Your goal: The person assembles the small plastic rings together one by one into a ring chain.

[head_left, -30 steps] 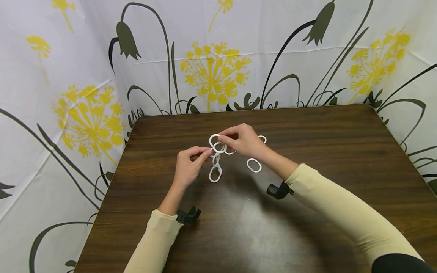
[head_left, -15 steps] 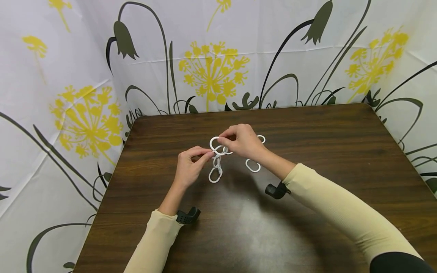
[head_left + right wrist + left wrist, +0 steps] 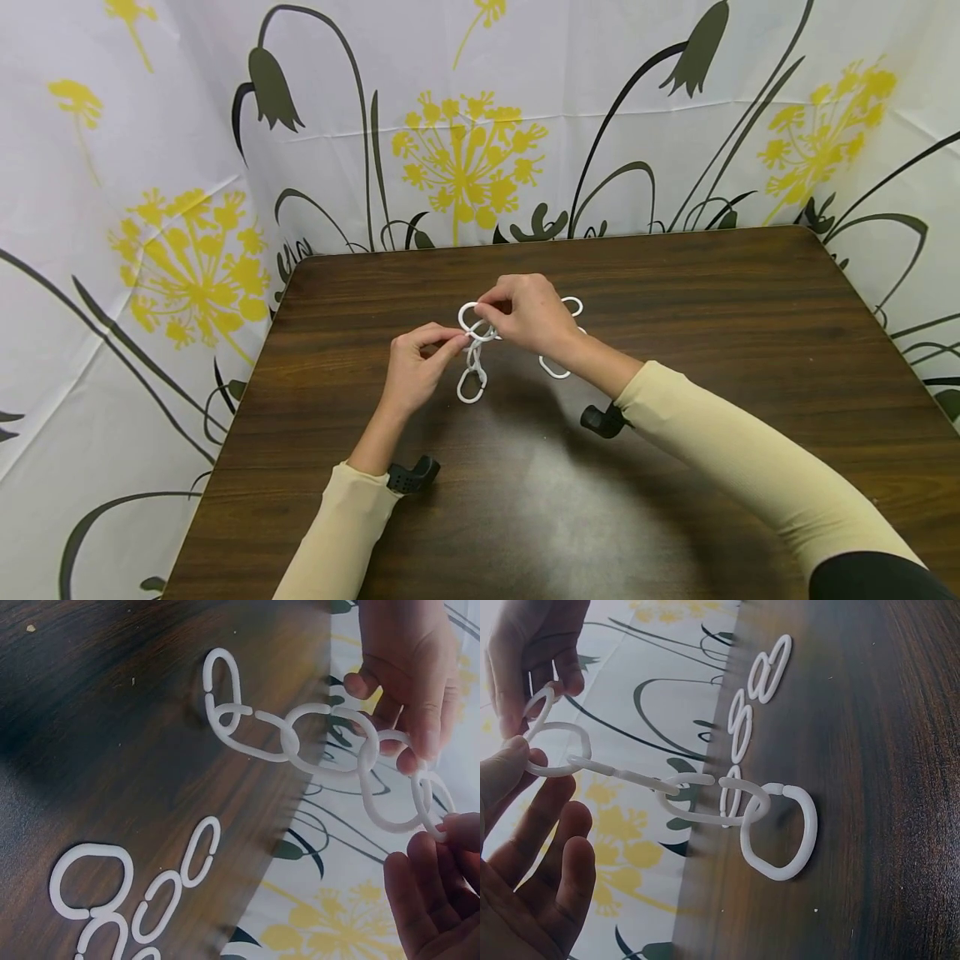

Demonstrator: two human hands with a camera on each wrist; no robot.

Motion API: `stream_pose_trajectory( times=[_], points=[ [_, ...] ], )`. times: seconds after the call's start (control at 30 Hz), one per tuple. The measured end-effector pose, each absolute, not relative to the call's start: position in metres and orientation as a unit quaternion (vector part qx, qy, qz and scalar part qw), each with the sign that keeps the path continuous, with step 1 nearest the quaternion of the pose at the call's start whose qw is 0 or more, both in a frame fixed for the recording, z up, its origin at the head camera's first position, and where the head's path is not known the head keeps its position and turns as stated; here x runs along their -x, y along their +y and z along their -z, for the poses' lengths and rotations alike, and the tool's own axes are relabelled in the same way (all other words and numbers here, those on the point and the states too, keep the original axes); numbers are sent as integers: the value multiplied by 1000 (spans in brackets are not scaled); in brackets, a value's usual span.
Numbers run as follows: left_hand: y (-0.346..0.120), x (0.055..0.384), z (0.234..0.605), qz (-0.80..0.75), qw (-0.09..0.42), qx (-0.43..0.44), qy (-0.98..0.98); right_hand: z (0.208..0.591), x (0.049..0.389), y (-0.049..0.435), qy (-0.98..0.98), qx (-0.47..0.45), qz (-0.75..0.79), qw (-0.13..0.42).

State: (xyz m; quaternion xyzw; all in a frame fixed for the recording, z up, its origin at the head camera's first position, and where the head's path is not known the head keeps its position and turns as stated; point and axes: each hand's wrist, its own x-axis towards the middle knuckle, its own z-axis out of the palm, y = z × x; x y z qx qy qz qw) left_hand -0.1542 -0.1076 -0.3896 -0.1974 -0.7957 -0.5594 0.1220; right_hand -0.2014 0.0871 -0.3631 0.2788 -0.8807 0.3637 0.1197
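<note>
White plastic chain links are joined in a short chain (image 3: 812, 832) that hangs from my left hand (image 3: 422, 367), its bottom link (image 3: 469, 401) low over or on the table. Thumb and forefinger of the left hand pinch the chain's top link (image 3: 587, 742), while the other fingers (image 3: 577, 877) lie loosely bent. Just to the right, my right hand (image 3: 531, 312) pinches another white link (image 3: 461, 314) between thumb and fingertips. In the right wrist view that link (image 3: 417, 796) crosses the chain's top link; whether it is hooked through cannot be told.
Several more white links (image 3: 56, 881) lie on the dark wooden table (image 3: 712, 333), partly behind the right forearm. Black wrist cameras (image 3: 414, 475) sit on both wrists. A flower-print cloth (image 3: 465, 75) hangs behind the table.
Both hands stay nearly in place. The right hand has shifted slightly and turned, bringing its link lower against the chain's top link; the chain still hangs there.
</note>
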Motion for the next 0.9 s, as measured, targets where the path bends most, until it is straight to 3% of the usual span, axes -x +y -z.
stream_pose_trajectory(
  times=[0.4, 0.9],
  points=[
    [-108, 157, 393, 552, 123, 181, -804, 370, 203, 87, -873, -268, -383, 140],
    [-110, 155, 389, 548, 95, 180, -811, 369, 206, 85, -815, -143, -561, -12]
  ],
)
